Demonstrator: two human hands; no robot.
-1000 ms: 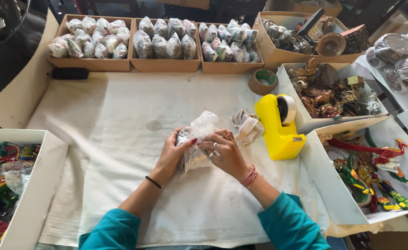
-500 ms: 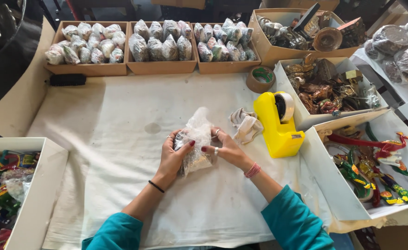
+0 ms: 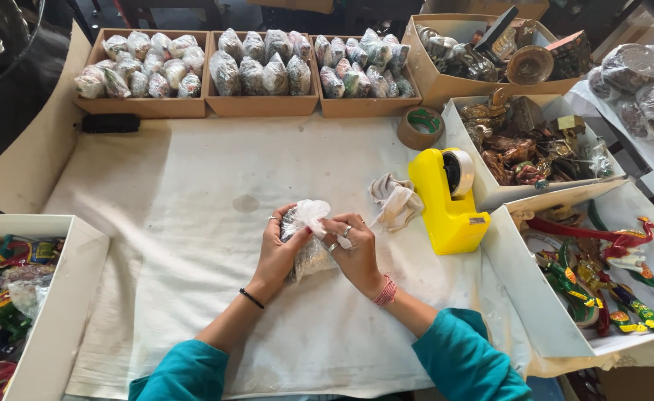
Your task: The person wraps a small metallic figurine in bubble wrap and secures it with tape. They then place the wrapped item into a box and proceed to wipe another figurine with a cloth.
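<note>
My left hand (image 3: 278, 249) and my right hand (image 3: 353, 249) together grip a small clear plastic bag (image 3: 308, 238) with a dark item inside, over a white cloth (image 3: 193, 223) on the table. The bag's top is bunched up between my fingertips. My right hand pinches the bag's upper right side. A crumpled rag (image 3: 395, 199) lies just right of my hands, next to a yellow tape dispenser (image 3: 449, 197).
Three brown trays (image 3: 264, 104) of filled bags line the far edge. A tape roll (image 3: 421, 126) sits behind the dispenser. Boxes of metal figurines (image 3: 527, 141) and painted figures (image 3: 602, 275) stand at right; a white box (image 3: 52, 297) of colourful items at left.
The bag's loose top, standing tall before, is now gathered and bunched lower between my fingers. Both hands stayed at the same spot on the cloth.
</note>
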